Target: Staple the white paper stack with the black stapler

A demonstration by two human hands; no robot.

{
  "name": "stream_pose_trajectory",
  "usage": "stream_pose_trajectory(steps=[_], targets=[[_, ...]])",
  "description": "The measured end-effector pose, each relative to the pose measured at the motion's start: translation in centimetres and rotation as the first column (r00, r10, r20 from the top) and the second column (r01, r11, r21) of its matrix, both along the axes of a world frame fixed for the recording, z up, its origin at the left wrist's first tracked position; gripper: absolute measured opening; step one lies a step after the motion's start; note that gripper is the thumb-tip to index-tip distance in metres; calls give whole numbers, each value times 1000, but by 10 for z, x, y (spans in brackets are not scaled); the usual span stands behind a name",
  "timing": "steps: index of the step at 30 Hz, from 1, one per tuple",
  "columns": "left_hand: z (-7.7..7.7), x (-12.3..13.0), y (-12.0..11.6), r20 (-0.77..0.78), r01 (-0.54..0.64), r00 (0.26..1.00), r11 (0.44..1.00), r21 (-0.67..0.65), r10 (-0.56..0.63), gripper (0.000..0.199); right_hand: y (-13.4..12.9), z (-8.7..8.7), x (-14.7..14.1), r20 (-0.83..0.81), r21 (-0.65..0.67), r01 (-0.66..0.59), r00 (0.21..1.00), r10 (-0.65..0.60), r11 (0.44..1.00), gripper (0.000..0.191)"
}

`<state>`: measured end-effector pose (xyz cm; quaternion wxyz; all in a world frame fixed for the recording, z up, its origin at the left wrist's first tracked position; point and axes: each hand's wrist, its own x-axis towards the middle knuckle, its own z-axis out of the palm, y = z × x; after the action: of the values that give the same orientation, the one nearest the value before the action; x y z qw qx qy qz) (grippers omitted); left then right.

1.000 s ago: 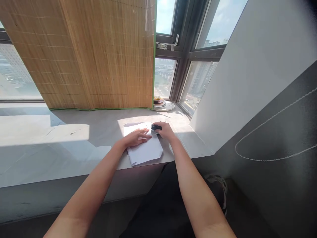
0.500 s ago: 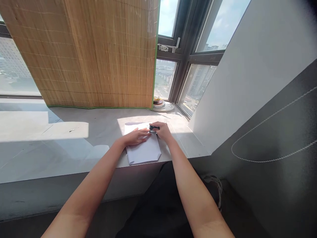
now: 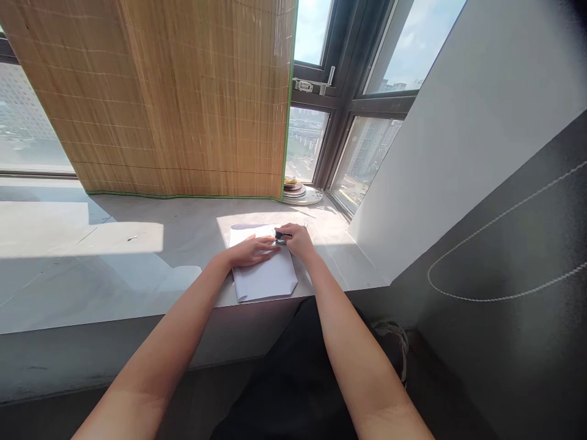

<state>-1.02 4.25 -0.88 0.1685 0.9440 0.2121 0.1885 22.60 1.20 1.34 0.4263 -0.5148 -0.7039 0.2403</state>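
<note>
White paper (image 3: 266, 282), folded or stacked, lies on the window ledge (image 3: 183, 214), one near corner slightly curled. My left hand (image 3: 251, 251) rests flat on it with the fingers stretched to the right. A small black and silver stapler (image 3: 280, 237) sits at the paper's right edge, and my right hand (image 3: 299, 239) is closed around its back end. The fingertips of my left hand are close beside the stapler. Part of the stapler is hidden by my right hand, so I cannot tell whether its jaws are pressed together.
A bamboo blind (image 3: 183, 104) hangs down to the ledge behind the paper. In the window corner stands a stack of plates (image 3: 298, 192). A white wall (image 3: 413, 153) slopes along the right, with a beaded cord (image 3: 477, 299) looping before the dark wall.
The stapler's visible black top looks slightly lower and less raised under my right hand. My left hand stays on the paper; the whole view has shifted a little.
</note>
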Motion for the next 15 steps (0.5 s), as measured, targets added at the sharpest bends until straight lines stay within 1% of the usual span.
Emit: stream_pose_trajectory(steps=[2, 7, 9, 13, 15], targets=[[0, 0, 0, 1, 7, 1000, 1000, -1, -7, 38, 1, -2, 0, 9, 1, -7, 1000, 7, 1000, 47], [1, 0, 1, -87, 5, 996, 1000, -26, -8, 43, 1, -4, 0, -5, -11, -15, 1000, 15, 1000, 49], [0, -1, 1, -99, -1, 995, 1000, -29, -2, 44, 0, -3, -1, 11, -10, -14, 1000, 14, 1000, 49], [-1, -1, 2, -59, 0, 998, 1000, -23, -2, 43, 0, -2, -2, 80, 3, -9, 997, 9, 1000, 51], [-1, -1, 1, -40, 2, 999, 1000, -20, -3, 42, 0, 0, -3, 166, 15, 16, 986, -18, 1000, 52]])
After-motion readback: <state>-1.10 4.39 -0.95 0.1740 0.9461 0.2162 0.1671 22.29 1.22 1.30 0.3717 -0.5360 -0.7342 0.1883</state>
